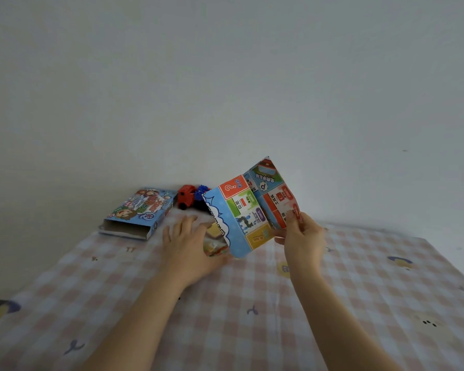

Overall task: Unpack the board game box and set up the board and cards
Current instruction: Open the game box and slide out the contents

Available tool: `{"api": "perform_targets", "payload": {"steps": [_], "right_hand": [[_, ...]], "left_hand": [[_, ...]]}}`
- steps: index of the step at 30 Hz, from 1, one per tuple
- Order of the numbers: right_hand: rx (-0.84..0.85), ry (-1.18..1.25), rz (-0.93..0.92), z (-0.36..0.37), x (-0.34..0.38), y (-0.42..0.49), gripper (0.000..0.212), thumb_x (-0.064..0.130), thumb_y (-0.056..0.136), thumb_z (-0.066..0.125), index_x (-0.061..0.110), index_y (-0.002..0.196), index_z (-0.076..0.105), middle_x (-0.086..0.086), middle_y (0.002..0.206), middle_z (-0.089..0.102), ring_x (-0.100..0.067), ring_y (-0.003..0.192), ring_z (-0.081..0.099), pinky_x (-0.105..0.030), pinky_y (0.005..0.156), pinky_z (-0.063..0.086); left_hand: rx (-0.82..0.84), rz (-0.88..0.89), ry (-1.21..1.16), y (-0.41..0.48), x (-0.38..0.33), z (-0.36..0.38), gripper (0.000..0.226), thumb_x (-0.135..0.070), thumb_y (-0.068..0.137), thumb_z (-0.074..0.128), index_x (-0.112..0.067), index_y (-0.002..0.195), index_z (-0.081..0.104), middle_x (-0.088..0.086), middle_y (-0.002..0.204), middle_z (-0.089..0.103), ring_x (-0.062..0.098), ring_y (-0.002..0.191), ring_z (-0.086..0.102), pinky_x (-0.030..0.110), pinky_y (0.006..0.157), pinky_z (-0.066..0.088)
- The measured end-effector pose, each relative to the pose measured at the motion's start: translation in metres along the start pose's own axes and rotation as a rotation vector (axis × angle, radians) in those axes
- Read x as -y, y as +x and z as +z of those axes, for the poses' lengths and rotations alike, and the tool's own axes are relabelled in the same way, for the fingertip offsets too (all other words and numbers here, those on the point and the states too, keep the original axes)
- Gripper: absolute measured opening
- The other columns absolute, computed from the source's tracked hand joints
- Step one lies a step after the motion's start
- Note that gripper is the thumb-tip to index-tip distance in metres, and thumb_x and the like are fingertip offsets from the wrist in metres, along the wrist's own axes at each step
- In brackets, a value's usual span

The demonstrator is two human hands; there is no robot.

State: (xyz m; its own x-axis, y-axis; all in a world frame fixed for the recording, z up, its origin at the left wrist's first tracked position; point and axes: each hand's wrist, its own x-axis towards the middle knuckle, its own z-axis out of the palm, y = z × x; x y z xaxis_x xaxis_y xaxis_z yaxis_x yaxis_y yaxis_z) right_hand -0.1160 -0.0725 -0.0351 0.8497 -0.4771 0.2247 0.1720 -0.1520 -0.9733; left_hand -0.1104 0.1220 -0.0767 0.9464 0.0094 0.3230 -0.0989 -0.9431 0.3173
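The folded paper game board (252,210), printed with coloured squares, is lifted off the surface and partly opened. My right hand (300,234) pinches its right edge between thumb and fingers. My left hand (188,242) lies flat, palm down, on a clear packet of cards (212,245) just under the board's lower left corner. The blue game box (140,212) lies open-ended at the back left.
A red toy truck (186,196) and a blue toy piece (202,191) stand by the wall behind the board. A pink checked cloth (252,303) covers the surface, which meets a plain white wall (225,89) at the back.
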Motion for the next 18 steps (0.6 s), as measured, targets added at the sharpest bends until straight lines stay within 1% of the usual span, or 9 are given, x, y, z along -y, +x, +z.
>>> {"api": "perform_targets", "payload": {"steps": [1,3,5,6,9,11,14,18], "right_hand": [[-0.006,-0.001,0.01,-0.002,-0.001,0.001,0.025,0.028,0.1,0.044,0.014,0.094,0.064,-0.004,0.084,0.07,-0.019,0.072,0.069,-0.02,0.048,0.052],[-0.015,-0.012,0.023,-0.005,-0.001,0.002,0.027,0.029,0.1,0.044,0.012,0.092,0.064,-0.005,0.08,0.07,-0.02,0.067,0.068,-0.021,0.046,0.052],[-0.028,-0.04,0.026,-0.007,-0.003,0.004,0.028,0.03,0.099,0.044,0.013,0.09,0.063,-0.007,0.078,0.07,-0.018,0.059,0.065,-0.019,0.041,0.047],[-0.033,-0.058,0.024,-0.008,-0.003,0.005,0.028,0.031,0.099,0.043,0.014,0.09,0.064,-0.007,0.078,0.07,-0.017,0.057,0.064,-0.019,0.04,0.045],[-0.039,-0.081,0.03,-0.01,-0.003,0.006,0.028,0.031,0.1,0.042,0.015,0.093,0.064,-0.006,0.079,0.07,-0.012,0.054,0.061,-0.017,0.038,0.042],[-0.037,-0.078,0.035,-0.011,-0.004,0.006,0.028,0.032,0.1,0.042,0.016,0.095,0.064,-0.005,0.081,0.07,-0.009,0.053,0.06,-0.014,0.037,0.04],[-0.032,-0.082,0.044,-0.011,-0.004,0.005,0.028,0.032,0.1,0.042,0.016,0.092,0.063,-0.005,0.08,0.069,-0.007,0.048,0.057,-0.014,0.035,0.038],[-0.023,-0.074,0.045,-0.012,-0.007,0.005,0.028,0.03,0.1,0.042,0.013,0.094,0.063,-0.005,0.081,0.069,-0.009,0.047,0.056,-0.019,0.041,0.04]], "left_hand": [[0.058,0.009,-0.03,0.002,0.0,-0.001,0.091,-0.083,0.065,0.05,-0.038,0.142,0.029,-0.001,0.154,0.018,0.022,0.143,0.011,0.047,0.117,0.01],[0.172,0.017,-0.032,0.007,0.0,-0.003,0.094,-0.08,0.068,0.052,-0.036,0.146,0.021,0.001,0.158,0.011,0.021,0.145,0.007,0.046,0.117,0.011],[0.249,0.005,0.03,0.011,0.0,-0.005,0.099,-0.079,0.069,0.052,-0.033,0.149,0.016,0.003,0.159,0.009,0.022,0.145,0.01,0.044,0.116,0.013],[0.265,-0.014,0.052,0.013,0.0,-0.006,0.099,-0.079,0.069,0.052,-0.032,0.149,0.015,0.003,0.158,0.012,0.023,0.144,0.013,0.044,0.115,0.015],[0.26,-0.076,0.094,0.015,-0.003,-0.006,0.097,-0.08,0.065,0.052,-0.031,0.144,0.025,0.005,0.147,0.032,0.025,0.135,0.029,0.042,0.106,0.025],[0.23,-0.13,0.119,0.014,-0.007,-0.005,0.096,-0.083,0.062,0.05,-0.03,0.14,0.03,0.005,0.138,0.041,0.027,0.128,0.037,0.042,0.101,0.029],[0.225,-0.232,0.161,0.011,-0.008,-0.005,0.099,-0.081,0.064,0.05,-0.026,0.143,0.026,0.01,0.14,0.038,0.031,0.128,0.036,0.043,0.101,0.03],[0.237,-0.339,0.182,0.006,0.0,-0.01,0.107,-0.081,0.065,0.051,-0.022,0.148,0.016,0.016,0.151,0.026,0.034,0.138,0.025,0.048,0.108,0.025]]}}
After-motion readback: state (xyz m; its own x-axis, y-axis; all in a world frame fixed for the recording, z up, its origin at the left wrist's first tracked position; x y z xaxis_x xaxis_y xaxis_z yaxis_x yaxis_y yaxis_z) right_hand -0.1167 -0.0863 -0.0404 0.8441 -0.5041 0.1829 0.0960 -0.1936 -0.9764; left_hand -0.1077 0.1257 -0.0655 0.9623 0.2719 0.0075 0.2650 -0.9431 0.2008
